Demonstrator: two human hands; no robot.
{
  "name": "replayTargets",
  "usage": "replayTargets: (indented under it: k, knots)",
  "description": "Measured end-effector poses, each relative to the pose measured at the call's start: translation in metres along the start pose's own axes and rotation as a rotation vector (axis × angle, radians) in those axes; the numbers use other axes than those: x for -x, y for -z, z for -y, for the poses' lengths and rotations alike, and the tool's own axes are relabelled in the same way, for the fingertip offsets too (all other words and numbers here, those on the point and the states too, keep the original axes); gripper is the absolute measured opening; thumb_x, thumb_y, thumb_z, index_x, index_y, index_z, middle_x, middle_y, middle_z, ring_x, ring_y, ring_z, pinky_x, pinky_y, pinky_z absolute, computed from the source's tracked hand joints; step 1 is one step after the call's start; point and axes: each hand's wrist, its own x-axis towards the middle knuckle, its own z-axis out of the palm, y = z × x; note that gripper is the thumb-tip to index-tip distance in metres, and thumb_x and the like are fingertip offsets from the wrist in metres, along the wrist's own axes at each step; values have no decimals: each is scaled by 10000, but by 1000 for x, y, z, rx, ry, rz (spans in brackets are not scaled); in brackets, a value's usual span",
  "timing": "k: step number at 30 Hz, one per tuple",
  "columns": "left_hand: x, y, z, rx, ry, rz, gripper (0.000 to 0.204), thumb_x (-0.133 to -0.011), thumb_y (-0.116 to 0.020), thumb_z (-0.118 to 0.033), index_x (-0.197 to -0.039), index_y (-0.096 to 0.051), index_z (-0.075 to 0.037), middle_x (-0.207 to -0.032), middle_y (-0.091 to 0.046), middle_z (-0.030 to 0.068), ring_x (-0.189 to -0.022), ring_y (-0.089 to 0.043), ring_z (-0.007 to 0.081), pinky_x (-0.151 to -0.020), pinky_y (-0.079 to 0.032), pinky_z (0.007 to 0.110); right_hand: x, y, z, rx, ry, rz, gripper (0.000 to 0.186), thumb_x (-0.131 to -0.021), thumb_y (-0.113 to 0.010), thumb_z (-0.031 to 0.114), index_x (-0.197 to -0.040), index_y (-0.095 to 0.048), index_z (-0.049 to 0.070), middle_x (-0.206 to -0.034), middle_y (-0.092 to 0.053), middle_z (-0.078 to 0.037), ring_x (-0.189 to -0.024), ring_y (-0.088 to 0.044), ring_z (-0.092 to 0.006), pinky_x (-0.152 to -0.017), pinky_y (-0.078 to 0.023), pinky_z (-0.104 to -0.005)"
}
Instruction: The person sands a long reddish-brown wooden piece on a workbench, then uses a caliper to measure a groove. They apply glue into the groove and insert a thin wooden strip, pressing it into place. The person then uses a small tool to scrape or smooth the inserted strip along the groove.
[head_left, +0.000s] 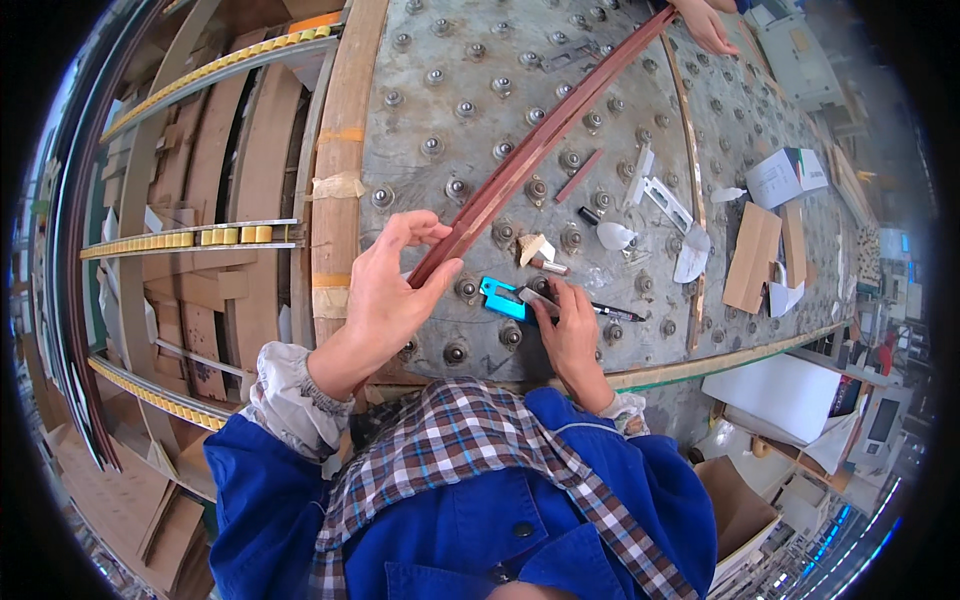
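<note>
A long reddish-brown profile strip (545, 140) runs slantwise over the table from near me to the far right. My left hand (385, 285) grips its near end, fingers on one side and thumb on the other. Beyond it, another person's hand (706, 28) is at the strip's far end. My right hand (570, 335) is closed around a small grey block-like piece (541, 304), partly hidden by the fingers. A bright blue plastic tool (505, 298) lies directly left of that hand. Just right of the fingers is a black marker pen (618, 313), lying on the table.
Ball rollers stud the grey metal table (410, 170). Around the middle lie a short reddish strip (578, 176), a white slotted metal plate (668, 204) and a white bottle-like piece (615, 236). Cardboard pieces (752, 258) rest at right. A rack with yellow rollers (205, 238) stands left.
</note>
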Motion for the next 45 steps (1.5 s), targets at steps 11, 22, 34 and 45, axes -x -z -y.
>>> replayTargets:
  k: [11, 22, 34, 45]
  knots:
    - [-12, 8, 19, 356, 146, 235, 341, -822, -726, 8, -1108, -543, -30, -1124, -551, 58, -1045, -547, 146, -944, -440, 308, 0, -3, 2, 4, -18, -23, 407, -796, -759, 162, -1153, -619, 28, -1014, -642, -134, -908, -629, -335, -778, -500, -414]
    - [-9, 5, 39, 355, -41, 191, 205, -838, -728, -41, -957, -562, -25, -995, -596, 66, -864, -594, 159, -808, -499, 304, -3, -2, 5, 1, -17, -21, 393, -787, -765, 126, -1139, -623, 25, -993, -635, -132, -881, -635, -324, -756, -511, -402]
    - [-7, 0, 40, 455, 31, 135, 215, -845, -736, -77, -1005, -608, -15, -975, -623, 68, -872, -600, 162, -838, -498, 305, -6, 1, 7, 6, -27, 2, 397, -787, -766, 122, -1140, -615, 21, -974, -635, -132, -867, -637, -319, -739, -515, -400]
    - [-5, 6, 33, 259, -35, 67, 203, -786, -785, -76, -825, -597, -9, -864, -631, 79, -751, -598, 167, -706, -501, 302, -7, 3, 10, 8, -47, 25, 401, -785, -774, 132, -1136, -614, 26, -958, -640, -119, -866, -645, -291, -723, -523, -387]
